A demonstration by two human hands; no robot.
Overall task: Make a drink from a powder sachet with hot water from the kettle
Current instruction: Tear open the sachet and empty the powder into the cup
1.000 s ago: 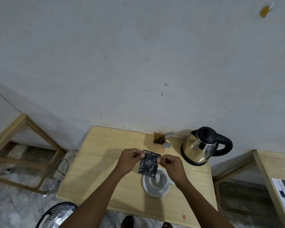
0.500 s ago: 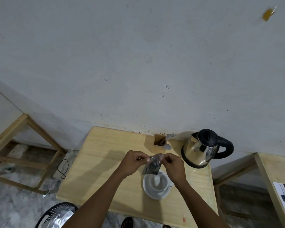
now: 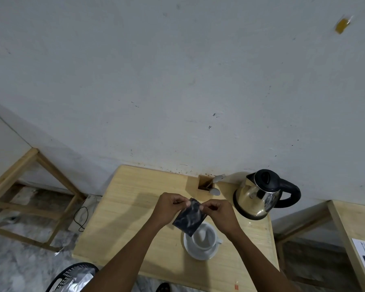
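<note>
The person holds a dark sachet (image 3: 189, 217) above the white cup (image 3: 204, 239), which stands on a saucer (image 3: 200, 252) on the wooden surface (image 3: 124, 218). The left hand (image 3: 167, 208) pinches one top corner, and the right hand (image 3: 220, 213) pinches the other, both closed on it. I think the step is tearing it open. To do it well, the tear should stay near the top edge, with the sachet kept over the cup so no powder spills. The kettle (image 3: 259, 194) waits near, at the right.
</note>
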